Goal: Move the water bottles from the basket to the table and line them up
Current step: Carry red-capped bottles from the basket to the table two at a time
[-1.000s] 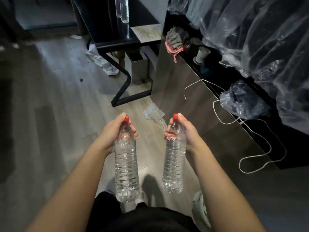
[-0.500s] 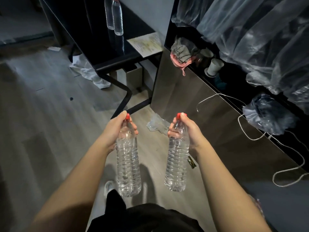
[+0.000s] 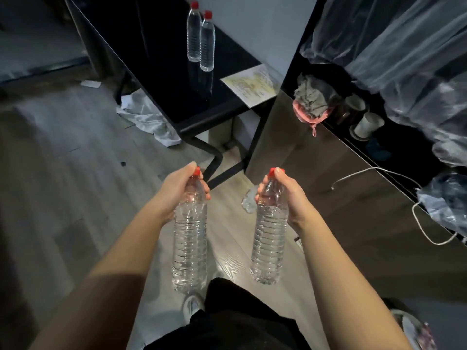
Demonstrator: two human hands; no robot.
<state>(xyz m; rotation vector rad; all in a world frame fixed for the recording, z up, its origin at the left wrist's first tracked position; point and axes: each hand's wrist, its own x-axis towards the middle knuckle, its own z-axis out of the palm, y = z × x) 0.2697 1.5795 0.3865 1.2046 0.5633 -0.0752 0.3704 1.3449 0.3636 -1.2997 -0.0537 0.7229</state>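
Observation:
I hold two clear water bottles with red caps, hanging upright above the floor. My left hand (image 3: 177,190) grips the neck of the left bottle (image 3: 189,243). My right hand (image 3: 290,198) grips the neck of the right bottle (image 3: 269,243). Ahead stands a black glossy table (image 3: 164,79). Two more red-capped bottles stand on it close together, one behind (image 3: 193,36) and one in front (image 3: 207,44). No basket is in view.
A printed sheet (image 3: 252,84) lies on the table's right corner. A dark cabinet (image 3: 316,173) on the right carries cloth, cups, plastic bags and a white cord (image 3: 417,218). Crumpled white cloth (image 3: 149,120) and a plastic scrap (image 3: 249,202) lie on the wooden floor.
I have moved toward the table; it and its two bottles now sit lower and larger in view. Both hands keep holding their bottles the same way.

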